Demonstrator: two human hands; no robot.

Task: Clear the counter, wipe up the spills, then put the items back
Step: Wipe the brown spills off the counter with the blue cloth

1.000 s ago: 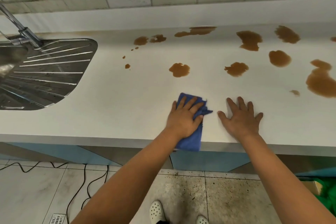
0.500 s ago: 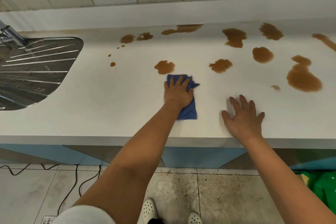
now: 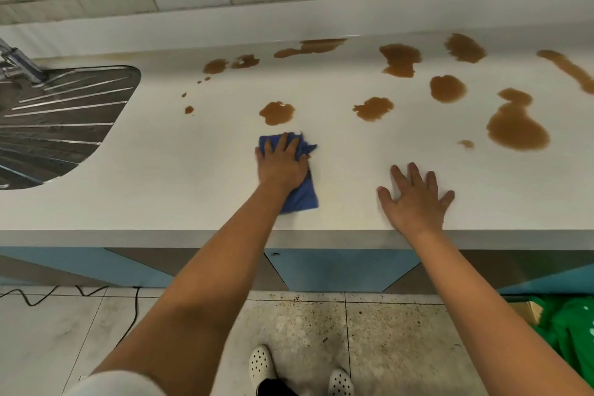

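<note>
A blue cloth (image 3: 302, 196) lies on the white counter (image 3: 160, 202), and my left hand (image 3: 281, 164) presses flat on it with straight fingers. The cloth's far edge sits just short of a brown spill (image 3: 277, 112). Several more brown spills spread across the counter, among them one (image 3: 373, 108) to the right and a large one (image 3: 517, 128) at the far right. My right hand (image 3: 416, 199) rests flat on the bare counter near the front edge, fingers spread.
A steel sink drainer (image 3: 61, 125) with a tap (image 3: 19, 64) is set into the counter at the left. A tiled wall runs behind. Below are blue cabinet fronts, a black cable (image 3: 135, 309) on the floor, and a green bag (image 3: 569, 331) at the right.
My left hand has pushed the blue cloth away from the counter's front edge toward the nearest brown spill. My right hand stayed flat in place.
</note>
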